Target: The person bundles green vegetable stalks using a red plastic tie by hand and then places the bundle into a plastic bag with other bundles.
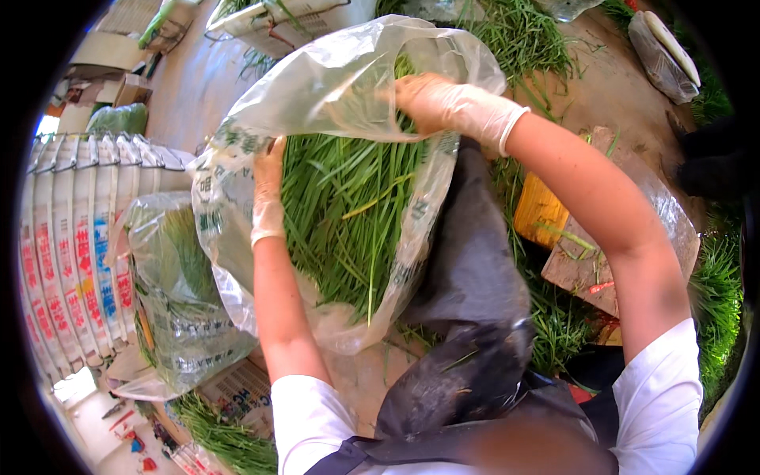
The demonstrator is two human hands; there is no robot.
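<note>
A large clear plastic bag (317, 79) stands with its mouth toward me, packed with long, flat green leaves like chives (348, 206). My left hand (269, 182), in a thin pale glove, reaches inside the bag's left side. It lies stretched along the edge of the leaves, its far side hidden. My right hand (439, 103), gloved too, is at the far right of the bag's mouth. Its fingers bend over the plastic, and their tips are partly covered by the film and blurred.
Another clear bag of greens (182, 293) stands at the left, beside white printed stacked containers (75, 253). Dark waterproof cloth (483, 261) covers my lap. To the right are a wooden board (586, 269) and a yellow block (541, 207). Loose greens (518, 39) lie on the floor beyond.
</note>
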